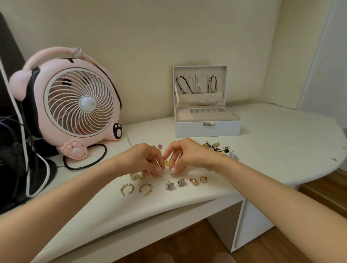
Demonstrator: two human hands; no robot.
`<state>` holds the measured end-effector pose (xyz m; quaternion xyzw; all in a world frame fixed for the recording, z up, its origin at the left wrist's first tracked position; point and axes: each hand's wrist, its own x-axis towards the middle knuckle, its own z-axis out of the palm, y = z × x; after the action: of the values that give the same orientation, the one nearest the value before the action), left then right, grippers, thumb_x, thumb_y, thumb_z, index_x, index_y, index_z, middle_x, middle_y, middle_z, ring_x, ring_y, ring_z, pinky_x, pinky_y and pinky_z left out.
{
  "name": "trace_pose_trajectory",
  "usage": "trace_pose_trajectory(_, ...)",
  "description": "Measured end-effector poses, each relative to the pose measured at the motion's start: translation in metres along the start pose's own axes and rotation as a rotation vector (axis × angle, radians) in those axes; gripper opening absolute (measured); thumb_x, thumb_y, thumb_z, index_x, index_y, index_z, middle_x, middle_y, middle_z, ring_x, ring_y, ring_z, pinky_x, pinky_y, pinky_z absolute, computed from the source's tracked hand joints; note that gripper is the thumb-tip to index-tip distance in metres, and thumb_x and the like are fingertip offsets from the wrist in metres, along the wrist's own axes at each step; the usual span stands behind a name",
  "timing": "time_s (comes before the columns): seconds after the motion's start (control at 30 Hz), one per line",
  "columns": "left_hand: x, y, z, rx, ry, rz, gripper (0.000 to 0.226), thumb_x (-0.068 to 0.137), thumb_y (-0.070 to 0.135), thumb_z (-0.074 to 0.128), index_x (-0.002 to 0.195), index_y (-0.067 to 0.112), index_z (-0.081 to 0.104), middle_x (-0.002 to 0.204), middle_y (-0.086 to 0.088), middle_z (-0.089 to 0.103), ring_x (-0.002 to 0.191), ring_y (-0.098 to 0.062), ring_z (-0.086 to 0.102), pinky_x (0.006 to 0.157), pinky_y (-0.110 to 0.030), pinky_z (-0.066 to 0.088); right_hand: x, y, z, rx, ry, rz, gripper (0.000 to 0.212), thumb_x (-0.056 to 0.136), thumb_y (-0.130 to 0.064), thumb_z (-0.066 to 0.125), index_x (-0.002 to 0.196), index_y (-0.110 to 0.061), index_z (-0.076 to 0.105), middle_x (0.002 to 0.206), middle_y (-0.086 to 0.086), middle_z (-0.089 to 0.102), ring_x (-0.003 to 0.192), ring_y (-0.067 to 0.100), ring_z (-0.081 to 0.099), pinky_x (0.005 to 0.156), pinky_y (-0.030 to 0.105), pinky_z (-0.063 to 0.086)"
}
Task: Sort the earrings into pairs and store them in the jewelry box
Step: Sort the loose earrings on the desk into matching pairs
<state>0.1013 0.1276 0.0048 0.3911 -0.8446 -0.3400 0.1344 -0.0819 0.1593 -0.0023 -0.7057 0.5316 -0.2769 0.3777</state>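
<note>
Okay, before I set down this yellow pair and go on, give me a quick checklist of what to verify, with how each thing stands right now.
1. Jewelry box lid open, tray compartments reachable: ok.
2. Both yellow earrings held, one per hand: cannot tell; left hand and right hand pinch small yellow pieces, but the fingers hide them.
3. Finished pairs kept apart in the front row: ok; gold hoops, star earrings and round gold earrings each lie side by side.
4. Free space on the desk for the next pair: ok.
5. Unsorted pile clear of the sorted rows: ok.
6. Any pairs already in the box: cannot tell.
</note>
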Motion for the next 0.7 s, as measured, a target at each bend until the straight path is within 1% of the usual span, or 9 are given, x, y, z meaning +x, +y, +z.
trace_pose_trajectory(0.1,-0.003,0.002,0.0,0.02,-0.019,-0.005,0.013,0.079,0.005,0.07,0.078,0.012,0.06,0.07,-0.004,0.07,0.059,-0.009,0.065,0.053,-0.014,0.047,0.0,-0.002,0.004,0.0,-0.036,0.015,0.041,0.071,0.013,0.07,0.104,-0.008,0.059,0.074,0.005,0.069,0.064,0.013,0.067,0.065,0.022,0.055)
trace_pose_trajectory(0.23,-0.006,0.003,0.001,0.062,-0.018,0.014,0.012,0.078,0.009,0.072,0.075,0.014,0.061,0.068,0.0,0.069,0.059,-0.006,0.064,0.055,-0.014,0.046,0.001,-0.003,0.008,0.034,-0.045,0.037,0.046,0.069,0.015,0.07,0.108,-0.007,0.058,0.076,0.008,0.069,0.065,0.016,0.068,0.066,0.029,0.058)
trace_pose_trajectory(0.3,-0.005,0.001,0.003,0.122,0.003,0.028,0.013,0.078,0.013,0.073,0.073,0.018,0.062,0.065,0.003,0.065,0.055,0.0,0.057,0.055,-0.012,0.042,0.002,-0.002,0.009,0.013,-0.028,0.037,0.047,0.069,0.014,0.072,0.107,-0.009,0.058,0.076,0.008,0.07,0.067,0.016,0.068,0.068,0.029,0.058)
trace_pose_trajectory(0.33,-0.005,0.0,0.004,0.16,0.017,0.032,0.015,0.077,0.014,0.073,0.072,0.021,0.062,0.063,0.005,0.061,0.053,0.0,0.052,0.056,-0.013,0.04,0.002,-0.002,0.01,-0.009,-0.018,0.031,0.046,0.069,0.012,0.072,0.106,-0.01,0.058,0.077,0.007,0.07,0.069,0.016,0.068,0.071,0.03,0.058)
trace_pose_trajectory(0.4,-0.004,-0.004,0.007,0.229,0.049,0.04,0.02,0.077,0.016,0.074,0.069,0.027,0.059,0.063,0.007,0.056,0.057,-0.002,0.048,0.064,-0.019,0.04,0.002,-0.001,0.009,-0.029,-0.006,0.021,0.045,0.07,0.012,0.071,0.106,-0.012,0.058,0.078,0.007,0.07,0.07,0.015,0.067,0.072,0.027,0.056)
trace_pose_trajectory(0.47,-0.003,-0.006,0.01,0.3,0.076,0.05,0.023,0.076,0.017,0.073,0.068,0.03,0.056,0.064,0.01,0.055,0.062,-0.004,0.049,0.077,-0.026,0.04,0.001,-0.002,0.007,-0.015,-0.006,0.021,0.045,0.071,0.013,0.069,0.107,-0.013,0.057,0.077,0.006,0.07,0.07,0.015,0.067,0.066,0.02,0.053)
trace_pose_trajectory(0.53,-0.003,-0.007,0.011,0.346,0.081,0.052,0.026,0.077,0.018,0.073,0.067,0.032,0.053,0.064,0.012,0.054,0.064,-0.002,0.05,0.087,-0.031,0.038,0.001,-0.002,0.005,0.005,-0.023,0.018,0.045,0.073,0.012,0.069,0.108,-0.013,0.057,0.077,0.004,0.069,0.07,0.013,0.066,0.067,0.018,0.052)
trace_pose_trajectory(0.6,-0.003,-0.008,0.012,0.37,0.08,0.053,0.026,0.076,0.02,0.073,0.068,0.033,0.052,0.066,0.013,0.056,0.066,0.0,0.05,0.089,-0.031,0.033,0.001,-0.003,0.004,0.032,-0.054,0.008,0.046,0.073,0.012,0.069,0.11,-0.013,0.056,0.078,0.005,0.069,0.071,0.013,0.066,0.075,0.024,0.053)
trace_pose_trajectory(0.7,-0.001,-0.009,0.012,0.357,0.082,0.062,0.023,0.076,0.021,0.074,0.071,0.03,0.054,0.068,0.013,0.057,0.066,0.001,0.052,0.083,-0.027,0.034,0.002,-0.002,0.004,0.062,-0.096,0.004,0.049,0.073,0.011,0.069,0.113,-0.013,0.054,0.081,0.007,0.069,0.074,0.016,0.066,0.086,0.035,0.052)
